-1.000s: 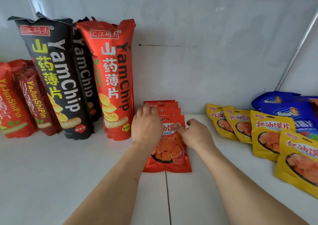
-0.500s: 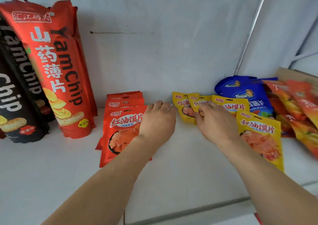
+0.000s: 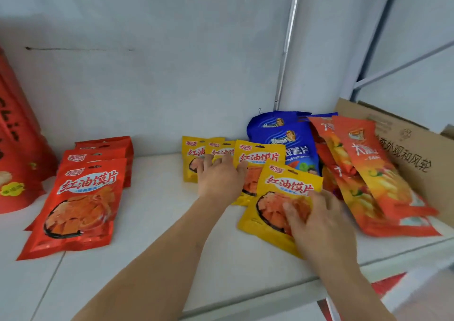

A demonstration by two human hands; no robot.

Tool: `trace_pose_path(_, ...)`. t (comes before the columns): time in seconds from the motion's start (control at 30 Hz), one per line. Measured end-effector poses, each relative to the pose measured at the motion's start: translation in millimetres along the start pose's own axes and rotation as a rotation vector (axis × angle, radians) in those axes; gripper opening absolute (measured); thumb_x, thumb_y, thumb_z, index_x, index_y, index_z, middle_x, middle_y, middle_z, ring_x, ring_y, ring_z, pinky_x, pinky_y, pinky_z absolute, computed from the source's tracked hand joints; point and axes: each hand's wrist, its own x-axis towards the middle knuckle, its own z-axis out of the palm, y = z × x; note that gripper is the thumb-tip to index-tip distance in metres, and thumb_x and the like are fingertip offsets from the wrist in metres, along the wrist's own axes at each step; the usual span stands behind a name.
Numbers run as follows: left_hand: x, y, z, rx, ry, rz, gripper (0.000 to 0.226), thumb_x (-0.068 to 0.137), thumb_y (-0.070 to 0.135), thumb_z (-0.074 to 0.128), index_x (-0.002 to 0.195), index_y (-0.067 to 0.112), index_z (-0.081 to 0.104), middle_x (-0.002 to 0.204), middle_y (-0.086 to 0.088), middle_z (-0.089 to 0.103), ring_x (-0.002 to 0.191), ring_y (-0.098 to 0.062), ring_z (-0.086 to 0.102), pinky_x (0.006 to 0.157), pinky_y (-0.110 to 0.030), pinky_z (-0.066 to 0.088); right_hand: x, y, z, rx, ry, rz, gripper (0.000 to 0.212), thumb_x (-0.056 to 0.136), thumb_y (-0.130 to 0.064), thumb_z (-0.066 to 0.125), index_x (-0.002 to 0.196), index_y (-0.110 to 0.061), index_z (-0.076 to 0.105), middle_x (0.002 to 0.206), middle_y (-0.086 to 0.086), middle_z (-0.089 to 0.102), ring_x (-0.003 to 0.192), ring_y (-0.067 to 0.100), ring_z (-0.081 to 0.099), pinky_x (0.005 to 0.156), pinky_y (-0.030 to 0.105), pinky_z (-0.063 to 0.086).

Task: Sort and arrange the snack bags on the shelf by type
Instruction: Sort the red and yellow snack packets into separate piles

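Several yellow snack bags [image 3: 260, 157] lie in an overlapping row on the white shelf [image 3: 172, 234]. My left hand [image 3: 219, 177] rests flat on the back bags of that row, fingers spread. My right hand [image 3: 317, 218] presses with straight fingers on the nearest yellow bag [image 3: 277, 195]. A stack of red snack bags [image 3: 78, 205] lies to the left, untouched. Blue bags [image 3: 290, 141] stand behind the yellow row, and orange bags [image 3: 373, 178] lean at the right.
A tall red YamChip bag [image 3: 17, 153] stands at the far left edge. A cardboard box [image 3: 417, 146] sits behind the orange bags at the right. A metal rack post [image 3: 286, 50] runs up the white back wall. The shelf's front edge [image 3: 270, 293] is close below my arms.
The view has swung right. My left hand left the red stack and moved onto the yellow row. My right hand slid from the row's back to the nearest yellow bag.
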Motion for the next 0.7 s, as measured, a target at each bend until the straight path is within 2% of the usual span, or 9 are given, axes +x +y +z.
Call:
trace_pose_path(0.1,0.2,8.3,0.6,-0.110,-0.014,0.008,0.057,0.105,0.049,0.032,0.151,0.015,0.039,0.154,-0.011,0.045,0.151,-0.027,0.017,0.121,-0.045,0.011,-0.9,-0.5,2.4,-0.059,-0.083,-0.084,0.068,0.089,-0.066,0.037,0.140,-0.021,0.041,0.154,0.010,0.028,0.134,0.031,0.037,0.102,0.042,0.037)
trace_pose_path(0.2,-3.5,11.4,-7.4,-0.328,0.018,-0.014,0.050,0.106,0.041,0.040,0.147,0.013,0.045,0.146,-0.010,0.051,0.145,-0.027,0.030,0.118,-0.041,0.025,5.3,-1.9,6.8,-0.108,-0.069,-0.159,0.064,0.092,-0.063,0.038,0.137,-0.019,0.047,0.151,0.011,0.034,0.131,0.032,0.040,0.101,0.044,0.038)
trace_pose_path(0.27,-6.6,10.5,-12.8,-0.506,-0.005,-0.075,0.046,0.106,0.040,0.040,0.145,0.017,0.047,0.130,-0.005,0.057,0.131,-0.023,0.047,0.105,-0.033,0.038,9.0,-1.6,10.8,-0.128,0.021,-0.208,0.057,0.091,-0.059,0.046,0.124,-0.015,0.061,0.141,0.015,0.049,0.122,0.037,0.048,0.094,0.048,0.043)
trace_pose_path(0.37,-12.7,5.6,-17.3,-0.726,-0.008,-0.148,0.044,0.105,0.042,0.042,0.145,0.025,0.045,0.116,0.008,0.052,0.108,-0.013,0.050,0.087,-0.025,0.037,12.1,-4.6,13.9,-0.149,0.058,-0.286,0.050,0.088,-0.056,0.051,0.110,-0.015,0.068,0.130,0.016,0.057,0.119,0.037,0.050,0.092,0.050,0.043)
trace_pose_path(0.47,-14.0,-0.9,-16.9,-0.925,-0.018,-0.244,0.053,0.096,0.055,0.052,0.142,0.029,0.047,0.120,0.011,0.059,0.115,-0.014,0.055,0.100,-0.034,0.045,16.9,-14.9,15.4,-0.155,-0.002,-0.358,0.057,0.088,-0.061,0.037,0.106,-0.018,0.070,0.127,0.014,0.060,0.118,0.035,0.052,0.092,0.048,0.040)
trace_pose_path(0.53,-9.8,-9.4,-14.2,-1.093,-0.038,-0.328,0.074,0.078,0.072,0.063,0.138,0.030,0.053,0.128,0.005,0.064,0.122,-0.021,0.060,0.106,-0.045,0.046,20.3,-24.9,14.3,-0.161,-0.056,-0.385,0.059,0.093,-0.063,0.031,0.118,-0.022,0.065,0.136,0.011,0.054,0.125,0.033,0.048,0.099,0.048,0.039)
trace_pose_path(0.57,-9.5,-13.4,-15.7,-1.188,-0.066,-0.360,0.076,0.076,0.072,0.066,0.136,0.026,0.056,0.128,0.001,0.067,0.120,-0.024,0.063,0.104,-0.047,0.049,22.2,-30.2,14.2,-0.151,-0.103,-0.398,0.059,0.094,-0.064,0.030,0.128,-0.025,0.058,0.143,0.009,0.048,0.131,0.032,0.043,0.104,0.048,0.036)
trace_pose_path(0.67,-15.8,-20.5,-27.7,-1.421,-0.156,-0.383,0.036,0.100,0.033,0.057,0.126,0.009,0.063,0.117,-0.012,0.073,0.106,-0.031,0.071,0.093,-0.047,0.057,25.7,-44.3,14.2,-0.128,-0.213,-0.439,0.064,0.093,-0.066,0.019,0.145,-0.031,0.034,0.156,0.005,0.027,0.143,0.029,0.024,0.114,0.045,0.022)
trace_pose_path(0.7,-17.1,-26.5,-28.7,-1.478,-0.183,-0.393,0.033,0.101,0.026,0.055,0.126,0.007,0.063,0.118,-0.015,0.073,0.107,-0.034,0.071,0.093,-0.049,0.057,25.8,-49.4,15.2,-0.131,-0.220,-0.454,0.065,0.094,-0.066,0.015,0.147,-0.032,0.030,0.157,0.005,0.024,0.145,0.029,0.020,0.115,0.044,0.019)
